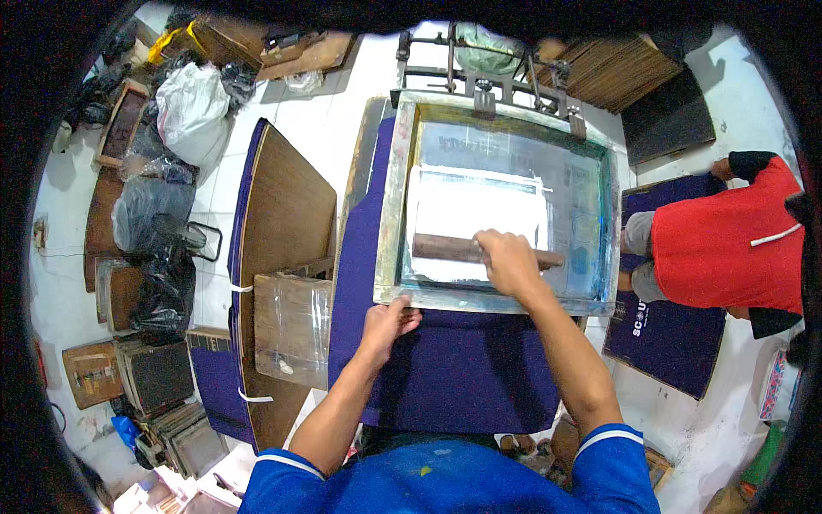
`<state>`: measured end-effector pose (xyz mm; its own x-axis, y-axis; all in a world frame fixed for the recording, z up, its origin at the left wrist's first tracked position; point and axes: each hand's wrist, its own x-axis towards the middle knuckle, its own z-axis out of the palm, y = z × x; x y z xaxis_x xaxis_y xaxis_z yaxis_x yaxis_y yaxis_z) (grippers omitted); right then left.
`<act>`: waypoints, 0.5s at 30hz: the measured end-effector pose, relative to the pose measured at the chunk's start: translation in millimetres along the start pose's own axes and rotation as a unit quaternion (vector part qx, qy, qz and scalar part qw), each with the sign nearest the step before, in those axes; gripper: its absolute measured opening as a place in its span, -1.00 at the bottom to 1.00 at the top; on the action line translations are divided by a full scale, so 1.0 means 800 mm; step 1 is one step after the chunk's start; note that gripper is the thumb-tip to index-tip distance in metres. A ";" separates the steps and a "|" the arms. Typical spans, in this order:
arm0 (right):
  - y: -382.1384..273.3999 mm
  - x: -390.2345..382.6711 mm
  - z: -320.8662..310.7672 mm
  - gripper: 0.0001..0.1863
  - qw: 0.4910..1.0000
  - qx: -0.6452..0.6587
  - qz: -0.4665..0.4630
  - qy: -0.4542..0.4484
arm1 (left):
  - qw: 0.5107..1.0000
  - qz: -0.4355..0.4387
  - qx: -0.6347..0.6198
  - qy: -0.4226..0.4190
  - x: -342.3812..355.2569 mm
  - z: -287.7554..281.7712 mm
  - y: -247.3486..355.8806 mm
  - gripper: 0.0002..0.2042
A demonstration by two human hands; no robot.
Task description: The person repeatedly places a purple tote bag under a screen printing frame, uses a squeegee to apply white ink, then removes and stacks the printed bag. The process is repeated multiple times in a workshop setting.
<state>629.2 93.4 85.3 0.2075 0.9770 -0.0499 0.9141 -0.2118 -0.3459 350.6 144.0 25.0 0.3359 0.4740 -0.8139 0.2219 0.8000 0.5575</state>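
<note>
A screen-printing frame [505,301] with a pale wooden rim lies over dark purple fabric [462,368] in front of me. White ink [479,201] covers much of the left half of its mesh. A long wooden squeegee [445,248] stands across the near part of the mesh, with my right hand [507,261] closed around its middle. My left hand [390,325] has its fingers curled at the frame's near left corner, gripping the rim. The squeegee's lower edge is hidden from view.
Metal hinge clamps [484,96] hold the frame's far side. Left stands an upright fabric-covered board [287,197] beside a wooden box [291,330]. Another person in a red shirt [728,236] is at the right, by a purple printed panel [668,334]. Bags [193,111] line the far left.
</note>
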 end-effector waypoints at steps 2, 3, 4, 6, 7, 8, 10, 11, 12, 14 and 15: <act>0.026 0.033 0.003 -0.82 1.000 -0.001 -0.004 0.009 | 0.999 0.010 0.051 0.017 0.002 -0.022 -0.008 -0.63; 0.043 0.060 0.003 -0.76 1.000 -0.014 0.000 0.015 | 0.998 0.033 0.042 0.021 -0.004 -0.027 -0.012 -0.66; 0.059 0.092 0.001 -0.68 0.999 -0.025 -0.010 0.047 | 0.980 0.097 0.159 0.068 -0.010 -0.032 -0.012 -0.68; 0.078 0.127 0.002 -0.72 0.990 -0.057 -0.023 0.124 | 0.885 0.212 0.384 0.155 -0.023 -0.033 -0.011 -0.70; 0.081 0.133 0.004 -0.71 0.994 -0.065 -0.004 0.082 | 0.846 0.253 0.418 0.212 -0.025 -0.030 -0.009 -0.63; 0.080 0.132 0.007 -0.71 0.995 -0.072 0.002 0.065 | 0.819 0.301 0.431 0.227 -0.026 -0.026 -0.007 -0.59; 0.064 0.107 0.013 -0.72 0.996 -0.064 0.005 0.053 | 0.754 0.407 0.447 0.256 -0.018 -0.016 0.001 -0.51; 0.049 0.080 0.016 -0.72 0.997 -0.050 0.004 0.055 | 0.757 0.404 0.460 0.230 -0.013 -0.010 0.004 -0.45; 0.034 0.052 0.018 -0.73 0.996 -0.037 -0.002 0.075 | 0.752 0.412 0.470 0.210 -0.007 -0.005 0.006 -0.38; 0.009 0.008 0.019 -0.76 0.999 -0.017 0.014 0.041 | 0.737 0.404 0.512 0.180 0.002 0.002 0.011 -0.32; 0.004 -0.006 0.016 -0.76 1.000 0.012 0.002 0.022 | 0.730 0.396 0.529 0.175 0.004 0.004 0.012 -0.32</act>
<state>626.7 88.4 72.1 0.2278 0.9737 -0.0098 0.9047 -0.2154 -0.3677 356.7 151.5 28.3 0.5287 0.8470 -0.0562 0.7295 -0.4195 0.5402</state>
